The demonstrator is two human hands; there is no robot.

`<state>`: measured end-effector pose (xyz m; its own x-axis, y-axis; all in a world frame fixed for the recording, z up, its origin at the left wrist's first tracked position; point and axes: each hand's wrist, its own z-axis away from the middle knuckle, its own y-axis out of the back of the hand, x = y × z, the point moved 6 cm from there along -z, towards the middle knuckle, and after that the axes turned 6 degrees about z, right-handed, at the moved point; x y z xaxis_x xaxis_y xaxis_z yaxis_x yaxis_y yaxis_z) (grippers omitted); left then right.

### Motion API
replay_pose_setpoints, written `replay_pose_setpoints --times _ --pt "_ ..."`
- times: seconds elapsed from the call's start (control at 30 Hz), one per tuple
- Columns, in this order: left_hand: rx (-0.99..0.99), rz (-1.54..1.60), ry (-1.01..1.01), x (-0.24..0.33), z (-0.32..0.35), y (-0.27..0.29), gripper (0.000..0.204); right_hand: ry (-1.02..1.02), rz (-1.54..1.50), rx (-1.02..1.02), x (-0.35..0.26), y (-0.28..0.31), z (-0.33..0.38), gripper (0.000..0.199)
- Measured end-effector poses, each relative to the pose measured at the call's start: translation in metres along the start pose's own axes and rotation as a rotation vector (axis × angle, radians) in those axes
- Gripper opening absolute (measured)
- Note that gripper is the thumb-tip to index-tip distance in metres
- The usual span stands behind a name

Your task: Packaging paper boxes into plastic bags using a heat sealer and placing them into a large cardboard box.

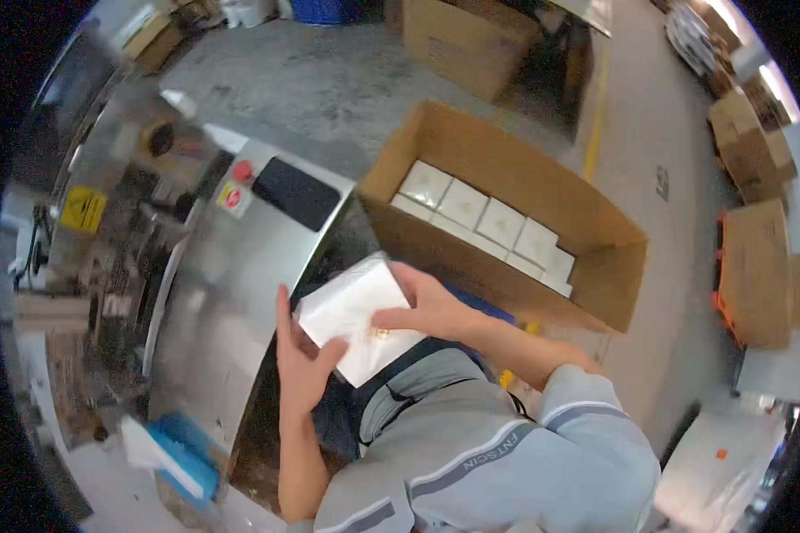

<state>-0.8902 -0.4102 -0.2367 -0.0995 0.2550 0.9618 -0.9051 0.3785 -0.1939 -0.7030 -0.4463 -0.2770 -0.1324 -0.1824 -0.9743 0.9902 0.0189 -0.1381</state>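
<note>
Head view: looks down on a person in a grey jacket beside a steel machine, both hands busy at the centre of the frame.
White packet (357,313): a flat, square white pack, held level in front of the chest, centre frame, between the machine and the carton. It seems to be kept flat so its face and edges can be handled from both sides.
Left hand (304,360): below and left of the packet, palm up against its lower-left edge, fingers spread fairly wide and only lightly curled. It props the packet from the side and underneath instead of clamping it.
Right hand (431,306): right of centre, laid on the packet's right edge, fingers resting on the top face. I cannot see the thumb, so a full pinch cannot be confirmed; it looks like a loose steadying hold.
Cardboard box (542,186): large, open-topped, upper centre to right of frame, close past the right hand. It likely stands there to be within easy reach.
White packs in the box (487,222): rows of similar square packs lying flat and side by side along the near wall, the far part of the box floor bare.
Machine (240,258): steel surface at left, with a red button (242,171) and a dark screen (295,192) in the upper left.
Blue thing (187,453): lower left, blurred; I cannot tell what it is.
Other cartons (756,266): closed boxes along the right rim, well apart from the hands.
</note>
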Motion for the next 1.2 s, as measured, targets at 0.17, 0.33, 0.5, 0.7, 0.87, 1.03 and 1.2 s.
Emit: replay_pose_setpoints --times 0.17,0.33,0.5,0.7,0.87,1.03,1.2 --pt "0.173 -0.163 -0.016 -0.009 0.025 0.054 0.061 0.024 0.180 0.498 -0.038 0.152 0.037 0.052" --pt "0.573 -0.343 0.061 -0.014 0.079 0.133 0.049 -0.204 0.423 0.771 0.065 0.339 0.077 0.057" --pt "0.701 -0.322 0.119 -0.022 0.132 0.169 0.044 -0.535 0.444 0.974 0.208 0.442 0.170 0.064" --pt "0.748 -0.443 0.192 -0.029 0.136 0.165 0.048 -0.629 0.553 1.184 0.273 0.501 0.235 0.056" --pt "0.653 -0.463 0.159 -0.020 0.119 0.142 0.046 -0.505 0.151 1.187 0.270 0.475 0.212 0.063" --pt "0.618 -0.537 0.177 -0.019 0.117 0.132 0.041 -0.772 0.071 1.183 0.289 0.467 0.219 0.074" --pt "0.563 -0.568 0.180 -0.027 0.107 0.122 0.039 -0.978 0.424 1.213 0.312 0.506 0.258 0.072"
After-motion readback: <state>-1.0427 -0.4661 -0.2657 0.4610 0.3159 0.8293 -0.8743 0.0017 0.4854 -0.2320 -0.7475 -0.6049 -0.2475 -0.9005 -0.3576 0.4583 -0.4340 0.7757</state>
